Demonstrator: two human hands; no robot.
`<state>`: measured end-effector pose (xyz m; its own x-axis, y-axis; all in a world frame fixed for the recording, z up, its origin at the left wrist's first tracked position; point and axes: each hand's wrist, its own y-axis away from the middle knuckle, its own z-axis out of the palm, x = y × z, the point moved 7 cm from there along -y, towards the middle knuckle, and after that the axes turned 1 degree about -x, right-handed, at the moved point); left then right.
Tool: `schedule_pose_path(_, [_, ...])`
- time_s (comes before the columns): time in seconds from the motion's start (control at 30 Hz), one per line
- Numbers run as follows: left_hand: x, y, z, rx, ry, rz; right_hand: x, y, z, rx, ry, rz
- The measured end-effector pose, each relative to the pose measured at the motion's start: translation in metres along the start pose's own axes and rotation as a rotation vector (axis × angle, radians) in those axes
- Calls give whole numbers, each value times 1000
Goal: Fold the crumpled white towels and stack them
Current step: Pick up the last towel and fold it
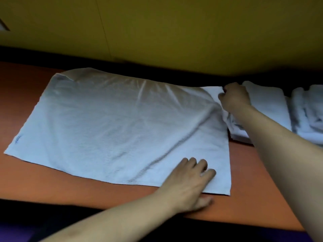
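A white towel (118, 126) lies spread almost flat on the orange-brown table (52, 189), with a few creases running toward its far right corner. My right hand (234, 97) pinches that far right corner, fingers curled around the cloth. My left hand (190, 182) rests on the towel's near right corner, fingers on top and thumb on the table at the hem. To the right lies a folded white towel (267, 105), partly behind my right forearm. A heap of crumpled white towels (307, 116) sits at the right edge.
A yellow wall (174, 32) rises behind the table, with a dark gap along the far edge. The table's near edge runs along the bottom, with darkness below it. Bare tabletop shows left of and in front of the spread towel.
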<state>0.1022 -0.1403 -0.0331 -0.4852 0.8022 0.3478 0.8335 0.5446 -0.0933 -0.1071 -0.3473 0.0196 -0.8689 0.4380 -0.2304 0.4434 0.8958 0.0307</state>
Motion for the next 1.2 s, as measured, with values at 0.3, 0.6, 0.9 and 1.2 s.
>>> schedule_pose_path(0.3, [2,-9,-11,134,166,-291,29,13,-31,98,-531,130])
schedule_pose_path(0.6, [64,52,-73,195,768,-508,56,49,-92,187,-663,198])
schedule_pose_path(0.9, [86,98,-126,482,885,-522,38,89,-130,148,-916,286])
schedule_pose_path(1.2, [-27,195,-150,723,922,-792,-93,101,-74,-14,-941,207])
